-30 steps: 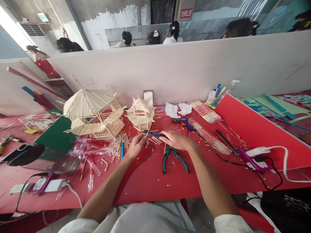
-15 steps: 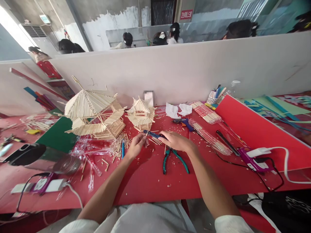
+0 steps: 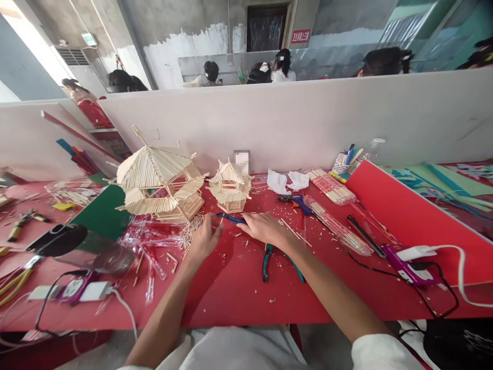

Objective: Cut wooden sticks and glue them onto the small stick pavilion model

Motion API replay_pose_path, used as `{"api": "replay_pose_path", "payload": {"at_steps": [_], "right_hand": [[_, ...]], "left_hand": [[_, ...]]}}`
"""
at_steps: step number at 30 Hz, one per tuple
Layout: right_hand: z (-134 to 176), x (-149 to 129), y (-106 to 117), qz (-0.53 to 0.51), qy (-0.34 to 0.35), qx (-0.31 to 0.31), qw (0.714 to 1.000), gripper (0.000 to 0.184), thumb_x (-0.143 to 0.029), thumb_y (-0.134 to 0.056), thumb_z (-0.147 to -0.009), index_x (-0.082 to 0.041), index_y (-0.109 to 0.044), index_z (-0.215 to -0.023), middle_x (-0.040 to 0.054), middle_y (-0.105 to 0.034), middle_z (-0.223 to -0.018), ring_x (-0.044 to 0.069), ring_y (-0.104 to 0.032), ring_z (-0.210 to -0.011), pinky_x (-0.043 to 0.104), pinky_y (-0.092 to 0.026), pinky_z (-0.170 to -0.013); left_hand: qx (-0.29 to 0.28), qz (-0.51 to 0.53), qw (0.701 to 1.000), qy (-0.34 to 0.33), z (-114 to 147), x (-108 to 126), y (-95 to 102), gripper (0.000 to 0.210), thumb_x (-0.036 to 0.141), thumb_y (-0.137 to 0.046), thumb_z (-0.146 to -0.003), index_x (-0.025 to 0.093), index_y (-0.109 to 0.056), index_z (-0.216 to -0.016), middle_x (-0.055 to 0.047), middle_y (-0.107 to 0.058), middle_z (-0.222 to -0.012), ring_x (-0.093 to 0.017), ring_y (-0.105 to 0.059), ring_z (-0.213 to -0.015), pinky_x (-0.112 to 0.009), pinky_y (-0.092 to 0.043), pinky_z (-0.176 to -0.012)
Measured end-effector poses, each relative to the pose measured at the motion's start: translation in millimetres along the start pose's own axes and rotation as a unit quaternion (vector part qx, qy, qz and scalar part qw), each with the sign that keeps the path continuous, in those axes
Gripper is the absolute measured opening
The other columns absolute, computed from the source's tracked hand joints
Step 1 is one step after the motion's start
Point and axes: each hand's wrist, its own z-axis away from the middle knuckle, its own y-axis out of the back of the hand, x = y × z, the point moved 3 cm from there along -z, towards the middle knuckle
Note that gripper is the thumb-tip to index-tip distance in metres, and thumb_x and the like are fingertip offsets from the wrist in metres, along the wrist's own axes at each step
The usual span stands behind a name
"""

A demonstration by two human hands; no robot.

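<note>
My right hand (image 3: pixel 264 227) is closed around blue-handled pliers (image 3: pixel 232 219), whose jaws point left toward my other hand. The fingers of my left hand (image 3: pixel 204 236) pinch a short thin wooden stick (image 3: pixel 221 221) at the jaws; most of it is hidden. Just behind the pliers stands a small stick-built pavilion (image 3: pixel 230 191). A larger stick pavilion (image 3: pixel 159 182) with a tiered roof is to its left. Beneath my right forearm lie green-handled pliers (image 3: pixel 266 264), partly covered. Loose sticks (image 3: pixel 296 234) rest right of my right hand, with cut bits scattered about.
A glue gun (image 3: pixel 296 202) and bagged sticks (image 3: pixel 339 226) lie to the right, near a red board (image 3: pixel 416 226). On the left are a dark-lidded bottle (image 3: pixel 88 249), clear wrappers (image 3: pixel 150 234) and a power strip (image 3: pixel 73 290). A white partition (image 3: pixel 292 123) rises behind the table.
Both hands have moved left with the blue pliers, and my left hand now covers the pile of cut bits and the blue pen. The camera view has shifted slightly left and up.
</note>
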Motion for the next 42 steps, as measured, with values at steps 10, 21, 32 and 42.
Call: {"api": "replay_pose_path", "payload": {"at_steps": [10, 21, 32, 42], "right_hand": [[-43.5, -41.5, -20.0, -0.057, -0.006, -0.020, 0.998, 0.061, -0.052, -0.019, -0.107, -0.015, -0.068, -0.101, 0.0156, -0.076, -0.098, 0.028, -0.073, -0.090, 0.032, -0.045, -0.075], [-59.4, -45.4, -35.6, -0.035, -0.031, -0.035, 0.998, 0.074, -0.052, -0.018, -0.107, -0.011, -0.075, -0.085, 0.0196, -0.076, -0.088, 0.029, -0.073, -0.084, 0.033, -0.048, -0.073], [-58.3, -41.1, -37.7, -0.025, -0.021, -0.039, 0.999, 0.072, -0.049, -0.019, -0.107, -0.010, -0.076, -0.090, 0.0220, -0.076, -0.092, 0.031, -0.074, -0.087, 0.036, -0.050, -0.077], [-55.7, -39.0, -34.9, -0.020, -0.033, -0.058, 0.998, 0.070, -0.046, -0.020, -0.107, -0.009, -0.077, -0.093, 0.0205, -0.077, -0.095, 0.029, -0.074, -0.090, 0.034, -0.052, -0.079]], "left_hand": [[0.054, -0.261, 0.963, 0.040, 10.4, -17.8, 30.9, 0.024, 0.033, -0.041, -0.100, 0.021, -0.061, -0.105, -0.008, -0.073, -0.084, -0.024, -0.070, -0.078, -0.028, -0.036, -0.063], [0.026, -0.340, 0.938, 0.062, 9.3, -19.6, 23.5, 0.021, 0.027, -0.045, -0.098, 0.019, -0.064, -0.098, -0.011, -0.073, -0.083, -0.025, -0.069, -0.078, -0.029, -0.036, -0.063], [0.012, -0.389, 0.920, 0.045, 11.2, -17.6, 17.7, 0.023, 0.025, -0.040, -0.099, 0.018, -0.061, -0.094, -0.012, -0.073, -0.084, -0.026, -0.069, -0.079, -0.032, -0.036, -0.063], [0.019, -0.413, 0.910, 0.040, 14.1, -17.5, 12.7, 0.025, 0.024, -0.038, -0.098, 0.018, -0.062, -0.096, -0.010, -0.072, -0.078, -0.026, -0.068, -0.074, -0.032, -0.036, -0.060]]}}
